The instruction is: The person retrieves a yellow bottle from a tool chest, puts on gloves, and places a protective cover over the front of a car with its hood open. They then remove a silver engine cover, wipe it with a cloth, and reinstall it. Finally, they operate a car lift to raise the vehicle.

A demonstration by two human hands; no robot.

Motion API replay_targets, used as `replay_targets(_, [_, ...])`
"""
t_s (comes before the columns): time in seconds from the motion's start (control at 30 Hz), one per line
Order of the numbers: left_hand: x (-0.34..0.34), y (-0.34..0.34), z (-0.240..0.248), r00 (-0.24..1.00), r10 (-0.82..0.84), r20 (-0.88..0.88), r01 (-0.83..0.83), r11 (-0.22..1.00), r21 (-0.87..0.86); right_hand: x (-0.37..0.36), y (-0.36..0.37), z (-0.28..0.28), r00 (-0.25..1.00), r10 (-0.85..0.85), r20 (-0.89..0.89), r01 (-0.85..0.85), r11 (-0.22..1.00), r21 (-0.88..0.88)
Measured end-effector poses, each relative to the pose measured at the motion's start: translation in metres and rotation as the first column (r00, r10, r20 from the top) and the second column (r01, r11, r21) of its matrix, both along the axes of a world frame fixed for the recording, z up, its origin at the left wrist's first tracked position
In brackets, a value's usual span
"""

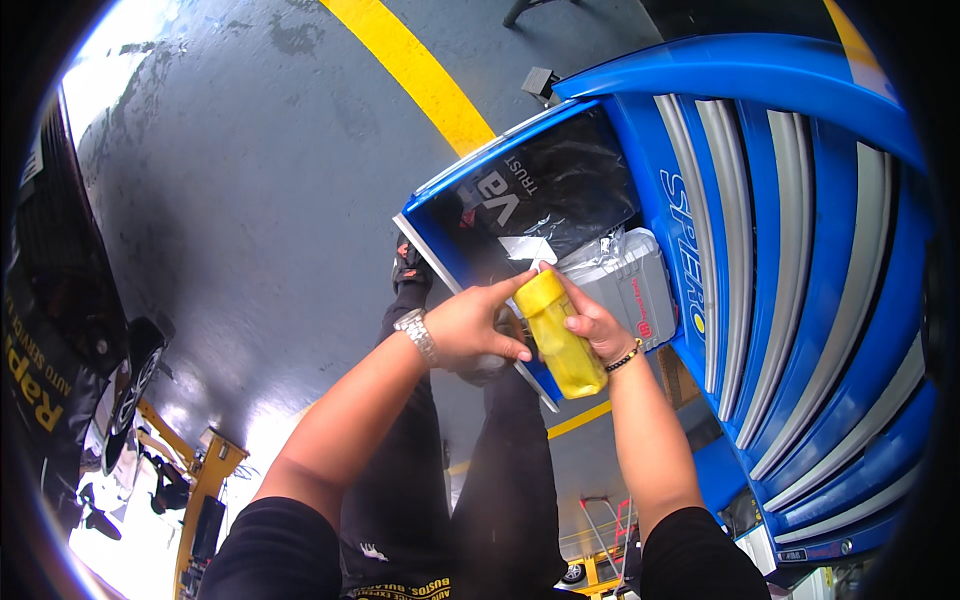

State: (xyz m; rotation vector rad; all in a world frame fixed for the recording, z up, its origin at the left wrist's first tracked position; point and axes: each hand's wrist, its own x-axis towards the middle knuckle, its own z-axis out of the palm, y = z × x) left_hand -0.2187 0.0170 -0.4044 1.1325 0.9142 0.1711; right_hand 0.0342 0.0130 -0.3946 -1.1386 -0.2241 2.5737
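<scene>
My right hand [598, 330] is wrapped around a yellow, see-through plastic container [565, 345], its thumb lying across the side. The container tilts, with its wider collar-like end [540, 293] away from me. On its left, my left hand [478, 325] reaches over with the index finger against that end. The thumb and fingers of this hand curve around something greyish, partly hidden and blurred. Below both hands is an open blue drawer [440, 262]. Inside it lie a grey plastic case [648, 285], a black printed bag [570, 190] and a white paper piece [528, 248].
A blue tool cabinet [740, 250] with several silver-handled drawers rises on the right. Its open drawer juts out above my legs. Yellow lines [415, 75] cross the grey floor [240, 200]. At the left stands a dark vehicle [60, 330], with a yellow metal frame [208, 500] nearby.
</scene>
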Motion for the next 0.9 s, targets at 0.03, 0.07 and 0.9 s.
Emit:
replay_targets(0.03, [-0.002, -0.003, -0.005, 1.000, 0.002, -0.009, -0.002, 1.000, 0.007, -0.003, -0.005, -0.012, 1.000, 0.017, 0.012, -0.018, 0.999, 0.045])
replay_targets(0.07, [-0.001, -0.008, -0.011, 0.989, 0.115, -0.090, -0.110, 0.992, 0.059, -0.005, -0.007, -0.022, 0.993, 0.046, 0.107, -0.060, 0.989, 0.136])
replay_targets(0.9, [-0.038, -0.001, 0.339, 0.284, 0.923, 0.258, -0.366, 0.353, -0.861, -0.079, -0.040, 0.378, 0.648, -0.510, 0.566, -0.018, 0.732, 0.681])
